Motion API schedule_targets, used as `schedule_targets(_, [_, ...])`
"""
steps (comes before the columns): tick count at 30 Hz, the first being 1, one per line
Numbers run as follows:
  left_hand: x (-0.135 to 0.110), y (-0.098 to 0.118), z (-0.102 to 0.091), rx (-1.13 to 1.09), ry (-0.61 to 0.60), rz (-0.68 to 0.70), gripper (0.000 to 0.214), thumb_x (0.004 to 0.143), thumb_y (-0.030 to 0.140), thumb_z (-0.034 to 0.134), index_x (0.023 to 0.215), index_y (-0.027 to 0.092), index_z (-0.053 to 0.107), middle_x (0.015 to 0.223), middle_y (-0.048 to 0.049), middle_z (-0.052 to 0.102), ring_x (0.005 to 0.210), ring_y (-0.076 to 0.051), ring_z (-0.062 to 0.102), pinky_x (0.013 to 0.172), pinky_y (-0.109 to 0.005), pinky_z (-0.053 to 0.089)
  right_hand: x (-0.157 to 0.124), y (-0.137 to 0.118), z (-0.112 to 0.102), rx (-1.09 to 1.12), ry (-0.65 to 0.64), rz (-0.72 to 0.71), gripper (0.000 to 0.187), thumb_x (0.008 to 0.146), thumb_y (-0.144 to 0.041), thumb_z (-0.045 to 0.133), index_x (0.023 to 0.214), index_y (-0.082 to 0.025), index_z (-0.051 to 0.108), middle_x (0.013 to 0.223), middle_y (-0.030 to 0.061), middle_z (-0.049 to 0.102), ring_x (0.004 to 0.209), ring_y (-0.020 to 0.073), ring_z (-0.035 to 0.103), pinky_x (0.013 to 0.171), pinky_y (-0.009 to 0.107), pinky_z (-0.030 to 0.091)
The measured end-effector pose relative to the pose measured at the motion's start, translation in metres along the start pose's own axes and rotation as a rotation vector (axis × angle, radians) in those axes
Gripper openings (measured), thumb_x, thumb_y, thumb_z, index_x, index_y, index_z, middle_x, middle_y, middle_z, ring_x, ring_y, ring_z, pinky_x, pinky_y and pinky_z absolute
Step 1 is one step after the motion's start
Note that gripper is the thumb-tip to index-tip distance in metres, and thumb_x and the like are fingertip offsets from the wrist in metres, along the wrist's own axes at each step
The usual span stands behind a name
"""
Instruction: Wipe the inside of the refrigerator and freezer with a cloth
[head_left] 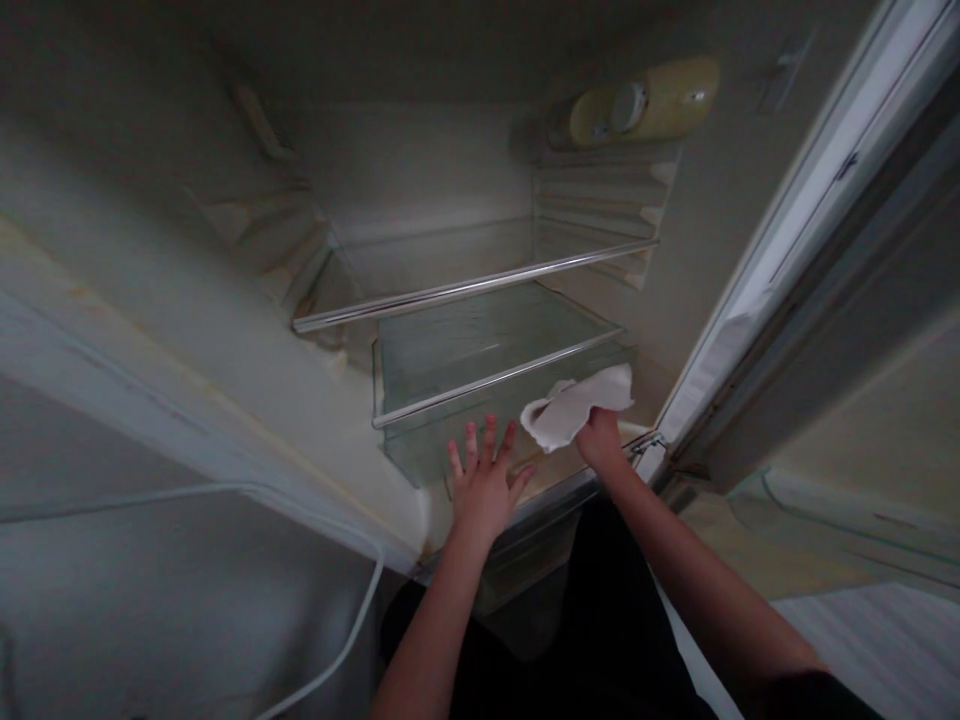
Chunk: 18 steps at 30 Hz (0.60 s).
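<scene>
While right grip (pixel 598 438) holds cloth (pixel 571 408) | left grip (pixel 484 492) splayed near shelf (pixel 487 335)

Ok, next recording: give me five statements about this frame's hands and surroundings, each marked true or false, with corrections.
1. The right hand holds a white cloth. True.
2. The left hand is clenched in a fist. False: the left hand is spread open.
3. The upper shelf sits inside the fridge. True.
4. The fridge is closed. False: it stands open, with its inside showing.
5. A pale cable shows at the lower left of the picture. True.
</scene>
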<state>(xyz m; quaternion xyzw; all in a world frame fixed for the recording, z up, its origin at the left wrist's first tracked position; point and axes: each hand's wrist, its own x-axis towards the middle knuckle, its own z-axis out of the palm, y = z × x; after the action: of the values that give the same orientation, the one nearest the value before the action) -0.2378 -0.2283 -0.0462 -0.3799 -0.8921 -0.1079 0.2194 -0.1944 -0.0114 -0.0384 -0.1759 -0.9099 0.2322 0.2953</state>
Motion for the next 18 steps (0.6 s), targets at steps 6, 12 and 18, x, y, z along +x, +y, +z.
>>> schedule_targets(6, [0.020, -0.019, 0.013, 0.013, -0.032, 0.000, 0.063, 0.098, 0.052, 0.051, 0.156, 0.031, 0.036, 0.168, -0.0083, 0.017, 0.155, -0.038, 0.011, 0.121, -0.068, 0.016, 0.032, -0.008, 0.015, -0.056, 0.196, 0.066, 0.045, 0.087, -0.041, 0.055, 0.114, -0.009, 0.072, 0.119, 0.0176, 0.068, 0.126, 0.0330, 0.053, 0.118, 0.047, 0.032])
schedule_targets(12, [0.020, -0.019, 0.010, -0.006, -0.021, 0.010, 0.070, 0.096, 0.055, 0.054, 0.158, 0.030, 0.031, 0.168, -0.0080, 0.016, 0.155, -0.038, 0.007, 0.122, -0.067, 0.015, 0.034, 0.034, 0.005, -0.346, 0.003, -0.098, 0.042, 0.090, -0.032, 0.059, 0.120, -0.006, 0.072, 0.128, 0.0214, 0.065, 0.130, 0.0385, 0.051, 0.118, 0.052, 0.030])
schedule_targets(18, [-0.011, -0.012, -0.032, -0.173, 0.187, 0.159, 0.053, 0.095, 0.042, 0.061, 0.142, 0.021, 0.052, 0.161, -0.0135, 0.037, 0.153, -0.035, 0.022, 0.122, -0.062, 0.023, 0.040, 0.032, 0.006, -0.338, -0.153, -0.147, 0.037, 0.093, -0.016, 0.047, 0.117, -0.014, 0.075, 0.124, 0.0148, 0.069, 0.126, 0.0312, 0.059, 0.119, 0.050, 0.031])
